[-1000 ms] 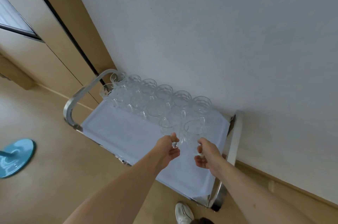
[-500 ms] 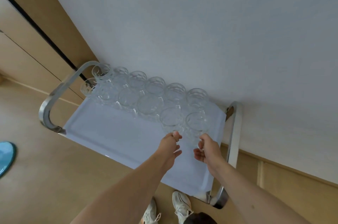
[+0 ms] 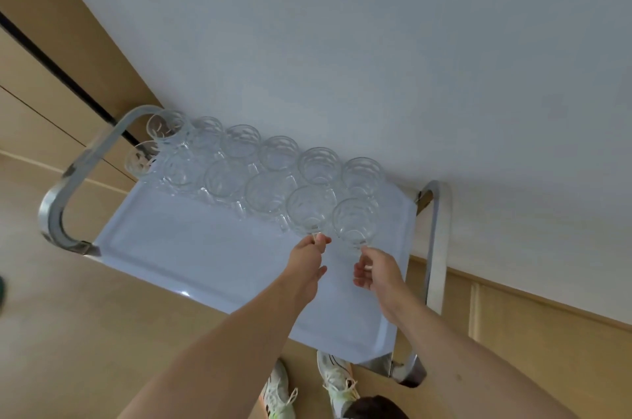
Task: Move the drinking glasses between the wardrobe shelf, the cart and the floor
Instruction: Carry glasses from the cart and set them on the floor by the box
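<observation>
up close, the drinking glasses (image 3: 260,172) stood in 2 rows along the far edge of the cart's tray (image 3: 191,247), against the white wall (image 3: 376,42). we counted 6 in the back row and about 6 in the front one, though the leftmost pair blurred against the steel handle (image 3: 68,186). the 2 nearest glasses at the right end of the front row sat just beyond our fingertips. our left hand (image 3: 306,264) reached forward with its arm stretched out, the thumb and forefinger pinched at the near rim of the left front glass (image 3: 309,211). our right hand (image 3: 378,271) hovered just below the right front glass (image 3: 355,221), fingers loosely curled, the forefinger at its base; whether it really gripped the glass we could not tell. both forearms ran up from the bottom edge. below the tray, 2 pale sneakers (image 3: 307,388) stood on the tan floor (image 3: 85,333).
</observation>
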Available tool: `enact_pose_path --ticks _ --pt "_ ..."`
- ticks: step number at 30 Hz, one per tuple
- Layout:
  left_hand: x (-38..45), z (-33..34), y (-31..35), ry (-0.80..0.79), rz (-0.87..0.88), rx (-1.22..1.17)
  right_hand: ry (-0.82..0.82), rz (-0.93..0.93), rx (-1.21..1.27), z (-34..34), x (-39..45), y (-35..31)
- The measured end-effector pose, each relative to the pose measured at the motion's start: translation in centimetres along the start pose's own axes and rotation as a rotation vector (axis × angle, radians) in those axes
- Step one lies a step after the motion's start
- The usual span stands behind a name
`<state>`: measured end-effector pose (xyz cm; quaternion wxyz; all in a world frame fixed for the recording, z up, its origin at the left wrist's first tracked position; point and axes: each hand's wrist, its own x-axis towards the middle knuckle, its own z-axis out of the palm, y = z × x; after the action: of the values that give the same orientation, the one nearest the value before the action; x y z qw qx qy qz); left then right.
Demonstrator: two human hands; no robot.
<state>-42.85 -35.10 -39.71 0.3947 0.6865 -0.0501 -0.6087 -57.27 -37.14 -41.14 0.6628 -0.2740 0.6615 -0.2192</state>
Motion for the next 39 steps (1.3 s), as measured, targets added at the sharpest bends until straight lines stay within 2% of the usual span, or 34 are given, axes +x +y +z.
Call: enact_pose_path --ticks 4,8,14,17,24,27,31,36,39 --pt "0.6 0.1 -0.1 0.021 0.011 0.043 -0.029 -0.025 -0.033 -0.2 0.7 -0.1" --pt "1.0 0.4 -0.1 0.069 0.032 0.107 0.016 -0.062 -0.147 -0.1 1.2 0.2" --pt "1.3 0.7 0.5 0.107 0.054 0.264 0.041 -0.123 -0.192 0.0 1.3 0.9" --pt "1.4 0.4 0.6 0.105 0.084 0.375 0.079 -0.132 -0.223 -0.1 1.5 0.8" --pt "-0.2 -2.1 1.5 0.091 0.253 0.827 0.143 -0.147 -0.253 -0.2 0.8 0.5" --pt "-1.0 -3.6 2.8 0.102 0.374 1.061 0.155 -0.144 -0.264 -0.1 -0.6 -0.3" --pt "-2.9 -4.7 5.7 0.097 0.58 1.24 0.273 -0.279 -0.392 0.0 -4.0 -2.5" --pt "-6.3 -5.7 8.6 0.035 1.011 1.379 0.399 -0.474 -0.526 -0.1 -9.8 -4.7" --pt "-8.3 -5.5 9.3 -0.033 1.2 1.492 0.509 -0.561 -0.659 -0.3 -13.6 -4.3"
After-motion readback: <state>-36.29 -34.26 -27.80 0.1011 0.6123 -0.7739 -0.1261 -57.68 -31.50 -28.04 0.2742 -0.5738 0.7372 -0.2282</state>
